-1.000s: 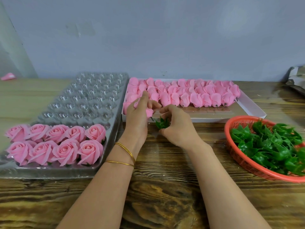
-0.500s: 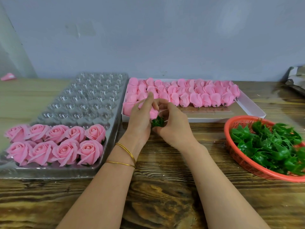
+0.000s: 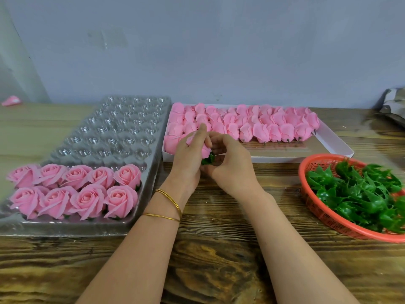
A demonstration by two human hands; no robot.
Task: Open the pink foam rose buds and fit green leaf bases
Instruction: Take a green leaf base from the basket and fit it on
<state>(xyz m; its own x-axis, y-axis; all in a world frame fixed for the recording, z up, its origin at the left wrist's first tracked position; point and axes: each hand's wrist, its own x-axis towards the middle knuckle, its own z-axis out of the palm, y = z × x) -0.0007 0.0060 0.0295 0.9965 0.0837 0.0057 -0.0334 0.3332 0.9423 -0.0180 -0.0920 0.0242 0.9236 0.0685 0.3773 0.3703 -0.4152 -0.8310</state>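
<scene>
I grip a bud (image 3: 206,150) in my left hand (image 3: 188,156), fingers curled round its petals, just over the near left corner of the box (image 3: 285,159) where the unopened buds lie in rows. My right hand (image 3: 232,163) pinches a leaf base (image 3: 208,160) against the bud's underside. The two touch, but my fingers hide the joint, so I cannot tell whether the base is fully seated.

To do this well, I judge the left grip should be light so the foam does not crease. The base should line up with the bud's stem and go straight on until the green points hug the petals.

Finished roses (image 3: 87,189) sit in the two near rows of the clear tray (image 3: 122,132) on the left. Spare bases fill the basket (image 3: 305,172) on the right.
</scene>
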